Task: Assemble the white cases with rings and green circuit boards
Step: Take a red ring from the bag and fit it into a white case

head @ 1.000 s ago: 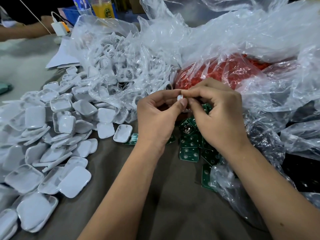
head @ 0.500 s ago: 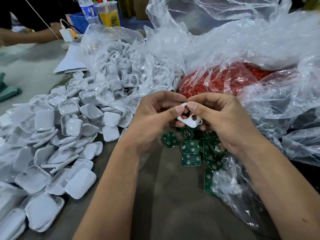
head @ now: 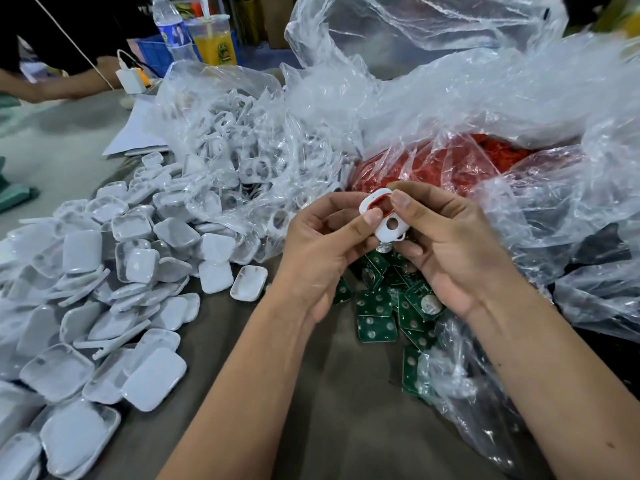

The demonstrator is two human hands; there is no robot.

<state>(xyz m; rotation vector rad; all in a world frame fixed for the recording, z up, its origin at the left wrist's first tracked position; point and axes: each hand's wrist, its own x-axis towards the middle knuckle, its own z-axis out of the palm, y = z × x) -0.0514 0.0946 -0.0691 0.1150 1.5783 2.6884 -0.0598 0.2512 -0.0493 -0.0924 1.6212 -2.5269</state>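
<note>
I hold one white case (head: 385,221) up in front of me, over the green boards (head: 376,322). My left hand (head: 323,258) pinches it: thumb tip on its left edge, other fingers curled behind. My right hand (head: 446,251) pinches it too, thumb pressed on the top right part. So both grips are tight on the case. A red ring (head: 380,201) sits in the top hole of the case, partly in, w/ a bit showing at the edge. The lower hole is open.

The boards lie in a loose heap on the dark worktop (head: 332,410), just under my hands, some half inside a clear bag (head: 460,386). Behind my hands is a bag of red rings (head: 433,168). Left of that, another clear bag of white cases (head: 242,157). A big pile of white lids (head: 104,271) covers the left side of the worktop. Far back: a water bottle (head: 169,27) & a cup of orange drink (head: 214,41).
</note>
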